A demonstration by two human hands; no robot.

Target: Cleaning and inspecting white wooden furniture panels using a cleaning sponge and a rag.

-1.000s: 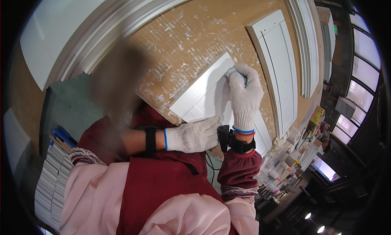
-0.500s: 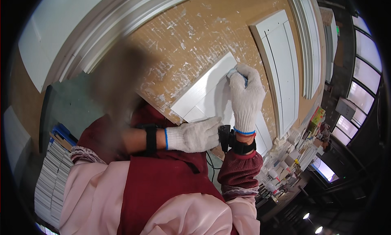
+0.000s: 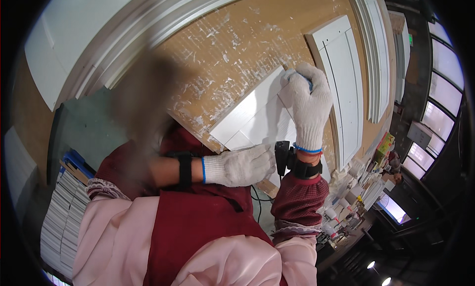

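Observation:
A white framed panel (image 3: 251, 110) lies at a slant on a brown workbench (image 3: 232, 51) marked with white paint flakes. My right hand (image 3: 312, 100), in a white knitted glove, is closed at the panel's far right part. It pinches a small bluish-grey piece (image 3: 288, 76), mostly hidden by the fingers; its kind I cannot make out. My left hand (image 3: 242, 166), gloved too, rests along the panel's near edge with fingers stretched out and nothing held. Both wrists carry black straps, and a small black device (image 3: 281, 156) sits at the right one.
Another white panel (image 3: 341, 83) lies to the right, with stacked white pieces (image 3: 372, 53) beyond it. Long white mouldings (image 3: 116, 53) line the far left. Bottles and boxes (image 3: 346, 207) crowd a surface at the right. A dark blur covers part of the left side.
My right hand has moved a little to the right and slightly farther away along the panel, still pinching the bluish piece. My left hand has shifted slightly right.

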